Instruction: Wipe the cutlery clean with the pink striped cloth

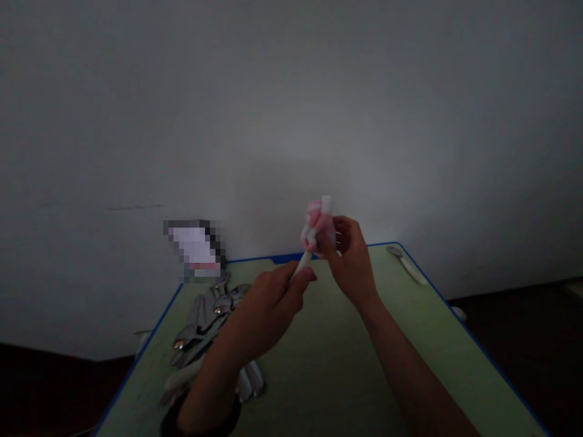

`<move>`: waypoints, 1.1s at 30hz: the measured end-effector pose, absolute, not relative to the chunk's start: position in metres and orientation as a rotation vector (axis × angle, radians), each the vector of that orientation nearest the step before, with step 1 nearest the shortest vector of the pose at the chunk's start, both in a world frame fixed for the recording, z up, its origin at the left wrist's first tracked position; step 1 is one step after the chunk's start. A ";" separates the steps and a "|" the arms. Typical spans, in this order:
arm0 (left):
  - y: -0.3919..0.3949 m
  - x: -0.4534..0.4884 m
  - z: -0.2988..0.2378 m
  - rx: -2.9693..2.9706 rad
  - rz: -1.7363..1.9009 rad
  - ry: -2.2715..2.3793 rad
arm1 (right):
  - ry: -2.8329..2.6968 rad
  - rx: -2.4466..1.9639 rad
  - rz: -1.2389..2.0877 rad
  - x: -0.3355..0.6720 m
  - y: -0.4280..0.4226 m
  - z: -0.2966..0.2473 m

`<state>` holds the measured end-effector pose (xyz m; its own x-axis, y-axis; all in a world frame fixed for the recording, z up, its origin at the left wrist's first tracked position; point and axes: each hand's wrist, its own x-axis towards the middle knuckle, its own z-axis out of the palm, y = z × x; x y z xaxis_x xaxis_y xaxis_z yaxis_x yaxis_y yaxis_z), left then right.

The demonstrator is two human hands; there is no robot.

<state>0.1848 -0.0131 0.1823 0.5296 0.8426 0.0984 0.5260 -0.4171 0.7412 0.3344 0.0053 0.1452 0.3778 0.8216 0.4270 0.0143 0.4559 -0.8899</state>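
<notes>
Over the green table (401,340), my left hand (268,303) is closed around the white handle of a utensil (303,264). My right hand (348,258) is closed on a pink and white cloth (315,226) that is bunched around the utensil's upper end. What kind of utensil it is stays hidden by the cloth. Both hands are held above the table's far half, close to the wall.
A pile of several metal spoons and cutlery (207,321) lies on the table's left side, under my left forearm. One white-handled spoon (407,263) lies alone at the far right corner. A blurred-out object (197,249) stands by the wall. The table has a blue edge.
</notes>
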 end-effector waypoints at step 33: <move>-0.003 0.181 0.177 1.823 0.833 1.097 | -0.965 -0.926 1.091 0.359 0.018 0.135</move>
